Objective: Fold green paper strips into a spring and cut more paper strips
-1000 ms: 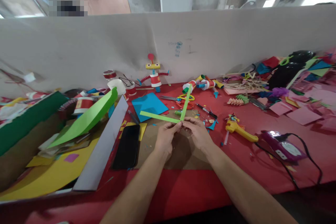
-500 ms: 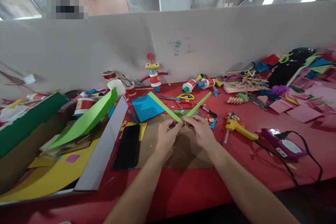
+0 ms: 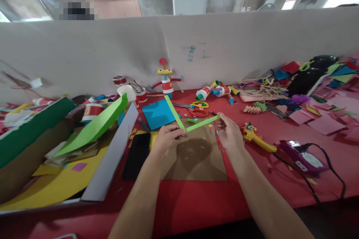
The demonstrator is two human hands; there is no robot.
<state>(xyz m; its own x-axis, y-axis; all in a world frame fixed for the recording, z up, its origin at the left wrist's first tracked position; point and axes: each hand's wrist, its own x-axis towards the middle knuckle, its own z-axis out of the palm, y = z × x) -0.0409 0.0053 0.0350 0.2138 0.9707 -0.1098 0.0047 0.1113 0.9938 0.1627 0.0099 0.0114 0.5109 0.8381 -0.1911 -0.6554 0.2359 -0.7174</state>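
Note:
My left hand [image 3: 169, 136] pinches the corner where two light green paper strips [image 3: 202, 124] meet in a V. One arm of the V points up and away; the other runs right to my right hand [image 3: 229, 131], whose fingers are closed on its far end. Both hands are held over a brown cardboard sheet [image 3: 193, 162]. Just beyond the strips lies a small green folded paper spring [image 3: 192, 121]. A blue paper sheet [image 3: 157, 114] lies behind my left hand, and scissors with yellow handles [image 3: 199, 104] rest behind the strips.
A box [image 3: 108, 160] of coloured paper stands left, beside a black phone [image 3: 137, 156]. At the right lie a yellow glue gun [image 3: 260, 141] and a purple power box [image 3: 303, 157] with black cables. A paper-cup robot figure [image 3: 167, 84] stands by the white partition [image 3: 117, 44].
My right hand has moved from the strips' corner out to the right, onto the free end of one strip. That strip has swung lower. My left hand has shifted slightly left, keeping the corner.

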